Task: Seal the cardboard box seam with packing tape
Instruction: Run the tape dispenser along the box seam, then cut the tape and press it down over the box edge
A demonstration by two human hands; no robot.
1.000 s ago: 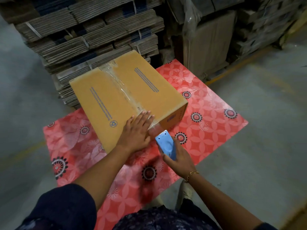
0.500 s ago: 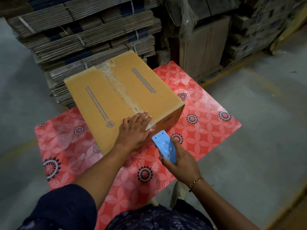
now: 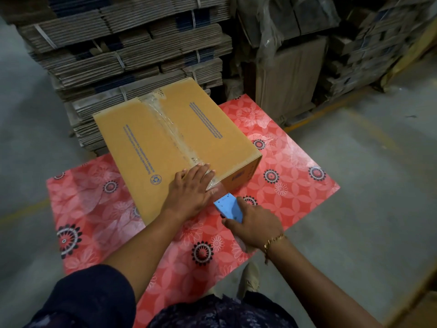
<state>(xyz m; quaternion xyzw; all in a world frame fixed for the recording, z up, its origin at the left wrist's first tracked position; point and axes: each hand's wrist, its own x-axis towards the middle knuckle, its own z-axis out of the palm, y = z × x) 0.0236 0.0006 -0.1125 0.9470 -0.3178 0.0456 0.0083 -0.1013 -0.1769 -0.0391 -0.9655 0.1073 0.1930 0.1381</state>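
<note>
The right hand (image 3: 254,224) is closed as a grip around a blue tape dispenser (image 3: 229,207), whose toothed front edge is pointed up and away toward the near edge of the cardboard box (image 3: 175,147). A short span of clear packing tape (image 3: 216,187) is stretched from that front edge to the box, so the box lies just ahead of the grip and slightly to its left. The tape strip is seen running away from the grip along the centre seam (image 3: 173,136), across the lid to the far edge; the seam's long axis is thus roughly in line with the dispenser, slanting away and leftward.

The left hand (image 3: 189,191) is laid flat and spread, palm down, on the near end of the lid, beside the grip and touching the tape where it turns over the edge. Nothing is held by it; the tape is only pressed down.

The seam on top appears covered, so the remaining move is judged to be a downward pull over the near side face and a tear, for which the right hand is the nearer. The box rests on a red flowered desk (image 3: 295,185).
</note>
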